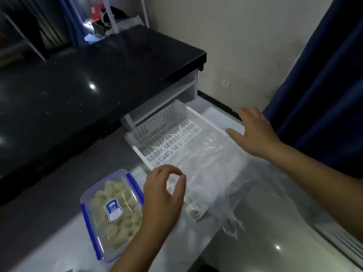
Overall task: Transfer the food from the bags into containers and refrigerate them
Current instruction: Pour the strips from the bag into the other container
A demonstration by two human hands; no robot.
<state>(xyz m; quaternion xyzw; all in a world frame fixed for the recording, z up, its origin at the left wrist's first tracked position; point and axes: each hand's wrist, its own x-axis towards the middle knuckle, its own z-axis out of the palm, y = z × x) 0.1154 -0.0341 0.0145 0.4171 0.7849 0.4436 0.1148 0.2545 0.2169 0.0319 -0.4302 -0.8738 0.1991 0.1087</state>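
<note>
Below, seen from a head camera: clear lidded food container (pixel 113 213) with blue clips, filled with pale dumpling-like pieces, resting on a glossy white surface (pixel 265 228). Left hand (pixel 164 195) just beside it, grip loosely curled, holding nothing. Right hand (pixel 253 130) spread wide over a white perforated basket (pixel 167 138) part-covered by a clear plastic bag (pixel 212 167). Black counter (pixel 88 75) behind.
</note>
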